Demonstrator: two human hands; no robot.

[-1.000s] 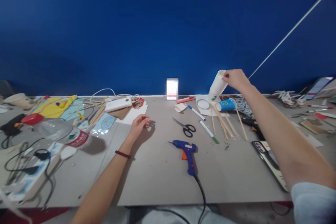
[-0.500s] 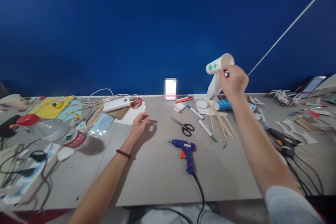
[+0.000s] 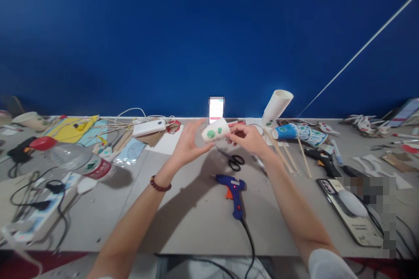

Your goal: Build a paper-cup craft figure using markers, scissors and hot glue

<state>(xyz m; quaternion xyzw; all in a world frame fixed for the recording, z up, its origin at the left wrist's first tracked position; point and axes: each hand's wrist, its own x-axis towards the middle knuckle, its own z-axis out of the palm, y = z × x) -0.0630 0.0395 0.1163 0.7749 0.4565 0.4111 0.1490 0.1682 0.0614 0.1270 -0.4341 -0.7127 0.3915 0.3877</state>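
A white paper cup (image 3: 215,131) with green spots is tilted on its side in the air above the middle of the table. My right hand (image 3: 248,138) has its fingers closed on the cup's right end. At the other end, my left hand (image 3: 190,141) makes a wide curve around the cup's base, thumb below and fingers above, with a gap before the palm. Whether the left thumb touches the cup I cannot tell. Below the hands lie black-handled scissors (image 3: 235,162) and a blue hot glue gun (image 3: 235,189) with its red light on.
A leaning stack of paper cups (image 3: 276,105) stands by the blue wall. Blue patterned cups (image 3: 299,133), wooden sticks (image 3: 288,157) and a phone (image 3: 353,218) are on the right. On the left are a plastic bottle (image 3: 78,161), a power strip (image 3: 49,213) and a white power bank (image 3: 149,127).
My right hand has brought a cup from the stack at the right to the middle. My left hand has risen off the table to the cup and opened wide. A phone now shows at right.
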